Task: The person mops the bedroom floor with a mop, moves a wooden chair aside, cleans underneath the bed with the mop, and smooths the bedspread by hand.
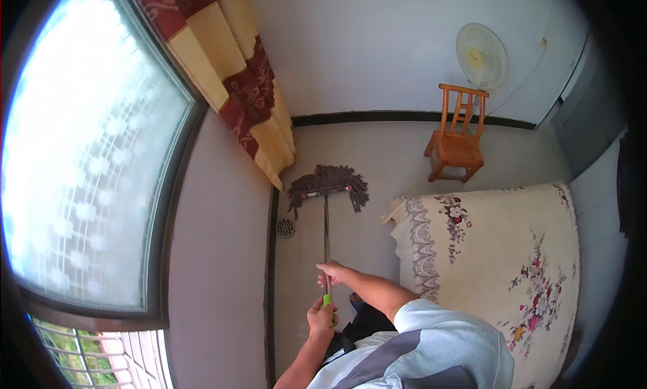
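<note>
A mop with a metal pole [326, 232] reaches away from me across the tiled floor. My left hand [321, 315] is closed round its green handle grip [327, 300]. Farther up, my right hand [329, 274] holds the metal pole. At the far end the grey-brown string mop head [331, 182] lies spread on the floor, just right of the curtain's lower end. The fingers of both hands are partly hidden behind the pole and grip.
A round patterned floor vent or drain cover [285, 228] lies by the left wall. The bed with a floral sheet [485, 237] stands on the right. Beyond it are a wooden chair [457, 149] and a fan [481, 55] with a cord. A patterned curtain [242, 91] hangs beside the window.
</note>
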Available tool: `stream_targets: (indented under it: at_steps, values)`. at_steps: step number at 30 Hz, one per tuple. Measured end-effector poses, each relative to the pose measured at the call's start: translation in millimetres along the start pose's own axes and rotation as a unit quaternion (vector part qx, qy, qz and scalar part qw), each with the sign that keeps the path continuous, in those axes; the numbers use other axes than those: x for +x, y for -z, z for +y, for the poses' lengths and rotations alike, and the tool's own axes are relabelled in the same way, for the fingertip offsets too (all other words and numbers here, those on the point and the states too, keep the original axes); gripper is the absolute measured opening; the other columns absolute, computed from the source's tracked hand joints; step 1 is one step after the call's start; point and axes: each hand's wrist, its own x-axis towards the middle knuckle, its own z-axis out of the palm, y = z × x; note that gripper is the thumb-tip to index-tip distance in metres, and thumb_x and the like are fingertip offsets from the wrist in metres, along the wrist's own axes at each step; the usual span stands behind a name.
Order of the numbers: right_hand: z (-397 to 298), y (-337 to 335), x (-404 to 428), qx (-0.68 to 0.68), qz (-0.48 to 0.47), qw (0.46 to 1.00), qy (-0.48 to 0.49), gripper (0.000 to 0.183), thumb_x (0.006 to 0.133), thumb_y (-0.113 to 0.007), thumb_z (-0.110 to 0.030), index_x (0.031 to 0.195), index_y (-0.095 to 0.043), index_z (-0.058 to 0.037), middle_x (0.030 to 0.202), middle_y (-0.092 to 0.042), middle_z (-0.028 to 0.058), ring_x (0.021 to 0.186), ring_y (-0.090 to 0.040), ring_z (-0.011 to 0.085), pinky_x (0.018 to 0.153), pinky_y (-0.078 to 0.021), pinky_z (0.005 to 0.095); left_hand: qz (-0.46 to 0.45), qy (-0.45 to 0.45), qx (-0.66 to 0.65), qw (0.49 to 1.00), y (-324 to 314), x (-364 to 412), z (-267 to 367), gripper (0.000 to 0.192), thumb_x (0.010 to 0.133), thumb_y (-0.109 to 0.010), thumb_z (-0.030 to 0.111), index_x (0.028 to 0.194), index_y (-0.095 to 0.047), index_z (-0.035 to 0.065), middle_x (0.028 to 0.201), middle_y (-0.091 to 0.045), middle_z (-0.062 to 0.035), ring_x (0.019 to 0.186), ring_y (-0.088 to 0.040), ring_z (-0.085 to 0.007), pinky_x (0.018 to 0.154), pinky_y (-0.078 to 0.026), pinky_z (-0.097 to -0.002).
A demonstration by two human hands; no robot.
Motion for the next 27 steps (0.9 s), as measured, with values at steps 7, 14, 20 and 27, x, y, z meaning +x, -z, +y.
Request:
stream_targets:
  at_steps: [7, 14, 20, 27]
  values:
    - [-32, -12, -30, 0.151, -0.147, 0.976, 0.054, 0.045, 0.089, -0.043, -0.049, 0.107, -0.050, -0.0077, 0.094, -0.061, 0.0084, 0.087, -0.059, 0.0225, 0.081, -0.0490, 0.0441, 0.029, -0.077, 0.056, 0.995, -6, 133, 73, 0.020, 0.079, -0.058, 0.004, 0.098, -0.059, 0.0018, 0.068, -0.058, -0.0081, 0.042, -0.048, -0.0143, 0.034, -0.035, -0.0267]
    - [-5, 31, -23, 0.313, 0.010, 0.946, 0.087, 0.023, 0.088, -0.052, -0.026, 0.101, -0.055, -0.0080, 0.095, -0.061, 0.0089, 0.086, -0.060, 0.0238, 0.078, -0.0507, 0.0407, 0.037, -0.054, 0.123, 0.990, -68, 240, 211, 0.020, 0.077, -0.057, 0.002, 0.097, -0.059, 0.0002, 0.065, -0.058, -0.0097, 0.039, -0.045, -0.0149, 0.033, -0.033, -0.0289]
    - [-14, 43, -30, 0.381, 0.170, 0.901, 0.121, 0.020, 0.086, -0.053, -0.021, 0.100, -0.055, -0.0069, 0.090, -0.060, 0.0087, 0.082, -0.061, 0.0236, 0.075, -0.0519, 0.0393, 0.022, -0.082, 0.195, 0.977, -97, 311, 266, 0.007, 0.080, -0.054, 0.003, 0.086, -0.055, -0.0003, 0.062, -0.055, -0.0090, 0.037, -0.044, -0.0149, 0.032, -0.031, -0.0295]
    - [-51, 11, 18, 0.384, 0.142, 0.905, 0.114, 0.019, 0.084, -0.056, -0.023, 0.096, -0.056, -0.0081, 0.086, -0.061, 0.0076, 0.078, -0.061, 0.0232, 0.074, -0.0510, 0.0396, -0.097, -0.174, 0.359, 0.912, -30, 304, 214, 0.009, 0.078, -0.054, 0.005, 0.083, -0.051, -0.0020, 0.065, -0.052, -0.0098, 0.040, -0.048, -0.0184, 0.034, -0.040, -0.0325]
